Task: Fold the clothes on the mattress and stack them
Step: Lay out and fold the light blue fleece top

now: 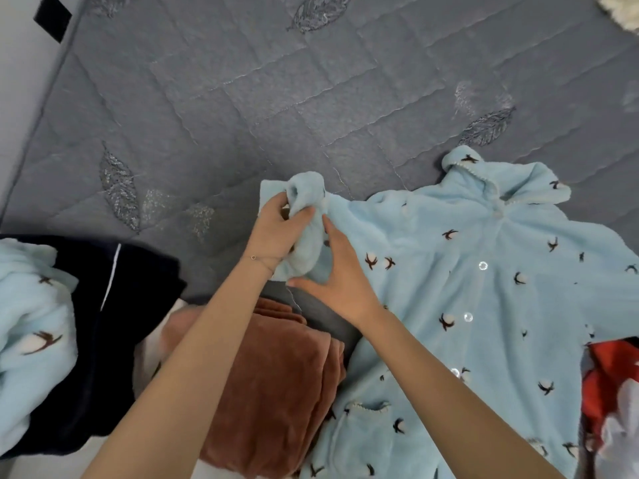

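Note:
A light blue fleece pyjama top (484, 278) with small dark bird prints and clear buttons lies spread front-up on the grey quilted mattress (242, 98), collar at the far side. Its left sleeve (304, 216) is bunched up near the middle of the view. My left hand (276, 233) grips the bunched sleeve cuff from the left. My right hand (337, 274) holds the same sleeve lower down, thumb and fingers around the fabric.
A folded brown fleece garment (276, 382) lies under my forearms on a dark grey piece. A black garment with a white stripe (114, 312) and another light blue printed piece (31, 323) sit at the left. Red and white clothes (612, 392) lie at the right edge. A cream fluffy item (622, 12) shows top right.

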A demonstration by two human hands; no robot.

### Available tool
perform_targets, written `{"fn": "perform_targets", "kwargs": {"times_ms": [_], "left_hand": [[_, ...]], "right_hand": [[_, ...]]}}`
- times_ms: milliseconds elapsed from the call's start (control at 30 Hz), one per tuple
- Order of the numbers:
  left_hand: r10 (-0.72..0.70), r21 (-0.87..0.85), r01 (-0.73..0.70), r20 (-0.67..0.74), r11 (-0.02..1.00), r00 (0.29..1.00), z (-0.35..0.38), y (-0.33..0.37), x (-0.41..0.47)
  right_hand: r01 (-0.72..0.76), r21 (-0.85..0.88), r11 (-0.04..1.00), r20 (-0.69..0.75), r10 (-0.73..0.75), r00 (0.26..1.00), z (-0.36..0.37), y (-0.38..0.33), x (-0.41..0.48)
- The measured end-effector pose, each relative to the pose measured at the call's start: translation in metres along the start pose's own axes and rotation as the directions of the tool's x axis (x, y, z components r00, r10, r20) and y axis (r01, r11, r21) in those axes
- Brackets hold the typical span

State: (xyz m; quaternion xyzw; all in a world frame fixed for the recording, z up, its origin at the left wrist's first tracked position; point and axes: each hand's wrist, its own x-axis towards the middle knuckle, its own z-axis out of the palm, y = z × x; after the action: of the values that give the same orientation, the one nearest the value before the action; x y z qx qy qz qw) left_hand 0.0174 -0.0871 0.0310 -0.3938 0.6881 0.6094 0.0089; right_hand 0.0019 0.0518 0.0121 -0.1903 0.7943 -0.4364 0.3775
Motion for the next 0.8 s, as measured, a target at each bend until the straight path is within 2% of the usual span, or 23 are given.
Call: {"fn": "perform_targets", "kwargs": {"times_ms": [67,100,200,300,367,433,533,633,700,800], "left_hand": [[0.017,0.02,-0.018,0.083,1.0,0.996,0.032,0.013,-0.008],[0.012,0.034,-0.017,0.122,0.999,0.992,0.048,0.019,-0.012],[0.001,0.073,-0.02,0.244,0.997,0.97,0.099,0.034,-0.023],[-0.005,-0.057,0.028,0.365,0.998,0.931,0.15,0.042,-0.04],[0.075,-0.041,-0.065,0.307,0.997,0.949,0.18,0.039,-0.05],[0.193,0.102,-0.22,0.228,0.97,0.954,0.203,0.031,-0.058],[0.242,0.4,-0.335,0.264,0.853,0.934,0.232,0.011,-0.066],[0.176,0.694,-0.379,0.348,0.612,0.921,0.256,-0.009,-0.075],[0.158,0.759,-0.402,0.376,0.513,0.913,0.273,-0.018,-0.08],[0.197,0.772,-0.42,0.372,0.477,0.907,0.298,-0.022,-0.084]], "right_hand": [[-0.042,0.189,0.981,-0.053,0.053,0.997,-0.011,0.001,-0.008],[-0.018,0.232,0.973,-0.114,0.046,0.992,-0.021,0.005,-0.01],[0.0,0.227,0.974,-0.256,0.059,0.965,-0.061,0.03,-0.026],[-0.187,0.382,0.905,-0.335,0.324,0.885,-0.109,0.064,-0.045],[-0.232,0.562,0.794,-0.337,0.476,0.812,-0.14,0.084,-0.058],[-0.206,0.663,0.719,-0.366,0.552,0.749,-0.169,0.096,-0.069],[-0.119,0.767,0.63,-0.394,0.609,0.689,-0.207,0.113,-0.08],[-0.047,0.806,0.59,-0.417,0.623,0.662,-0.236,0.13,-0.091],[-0.012,0.808,0.589,-0.446,0.625,0.641,-0.253,0.143,-0.099],[-0.004,0.765,0.644,-0.51,0.609,0.607,-0.271,0.163,-0.109]]}}
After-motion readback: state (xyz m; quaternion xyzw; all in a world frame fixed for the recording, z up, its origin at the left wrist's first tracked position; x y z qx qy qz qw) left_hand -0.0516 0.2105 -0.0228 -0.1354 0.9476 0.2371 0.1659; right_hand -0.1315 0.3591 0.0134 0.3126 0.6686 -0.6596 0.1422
